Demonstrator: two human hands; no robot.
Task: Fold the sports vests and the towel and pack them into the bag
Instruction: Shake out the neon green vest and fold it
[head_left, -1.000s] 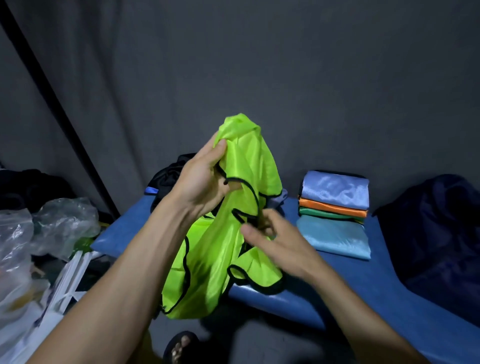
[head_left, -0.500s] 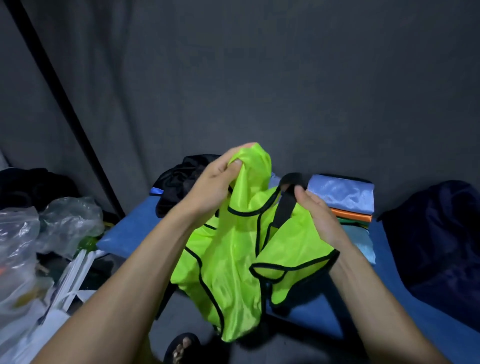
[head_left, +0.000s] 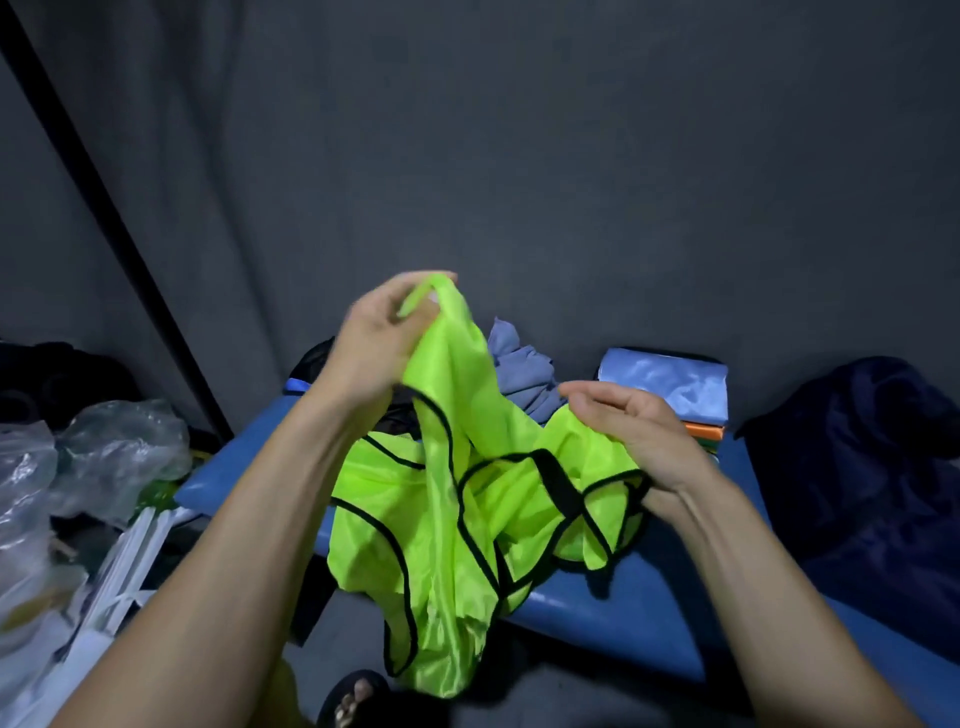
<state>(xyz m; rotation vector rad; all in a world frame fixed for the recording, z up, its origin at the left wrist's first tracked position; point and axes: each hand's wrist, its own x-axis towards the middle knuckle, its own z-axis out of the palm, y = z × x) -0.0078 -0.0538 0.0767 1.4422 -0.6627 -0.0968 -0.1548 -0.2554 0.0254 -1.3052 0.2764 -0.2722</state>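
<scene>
Above the blue bench, both hands' grips clutch the neon vest hanging between them.

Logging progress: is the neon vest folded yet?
Not folded: neon vest hangs crumpled between left hand and right hand.

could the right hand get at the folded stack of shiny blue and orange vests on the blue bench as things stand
Probably yes. The folded stack lies just past the right hand with nothing between them, but that hand's fingers curl on the neon yellow-green vest, which it would likely have to let go first.
</scene>
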